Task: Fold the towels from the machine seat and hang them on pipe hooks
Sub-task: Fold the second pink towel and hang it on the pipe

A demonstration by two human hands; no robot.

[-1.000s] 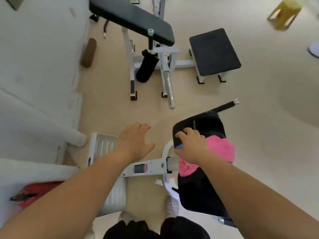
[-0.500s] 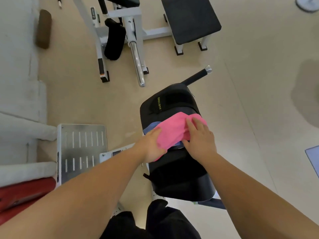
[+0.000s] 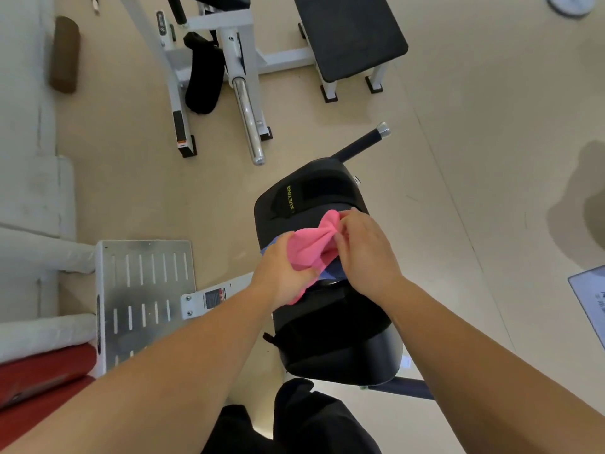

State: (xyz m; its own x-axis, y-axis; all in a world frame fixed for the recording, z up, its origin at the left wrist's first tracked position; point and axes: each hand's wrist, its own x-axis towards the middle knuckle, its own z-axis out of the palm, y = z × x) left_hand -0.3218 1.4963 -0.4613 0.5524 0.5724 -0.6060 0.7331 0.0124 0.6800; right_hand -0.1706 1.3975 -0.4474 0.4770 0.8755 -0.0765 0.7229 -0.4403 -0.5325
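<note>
Currently, we note the following from the head view:

- We find the pink towel [image 3: 311, 249] lying across the middle of the black machine seat [image 3: 327, 339], bunched into folds between both hands.
- We see the left hand [image 3: 281, 273] at the near-left end of the pink towel. Its fingers are curled round the cloth and grip it, and a tail of pink hangs out below the palm.
- We see the right hand [image 3: 363, 253] at the far-right end of the pink towel. Its fingertips are drawn together and pinch the gathered cloth where the folds converge.
- We place the pink towel directly between the two hands, touching both. The part nearest the right hand is puckered, and the part nearest the left hand is flatter.
- We observe a blue towel [image 3: 332, 273] under the pink towel, resting on the seat. Only its edges show, one beside the left hand and one below the right hand.
- We read the lettering "XUETING" on the far part of the seat, beyond both hands.
- We note a black handle [image 3: 360, 144] with a silver cap projecting from the far side of the seat.
- We note a perforated metal foot plate [image 3: 144, 290] on the floor to the left of the seat, well apart from the towels.
- We note a white-framed bench with a black pad [image 3: 350, 34] and a chrome bar [image 3: 247, 116] farther away on the floor.
</note>
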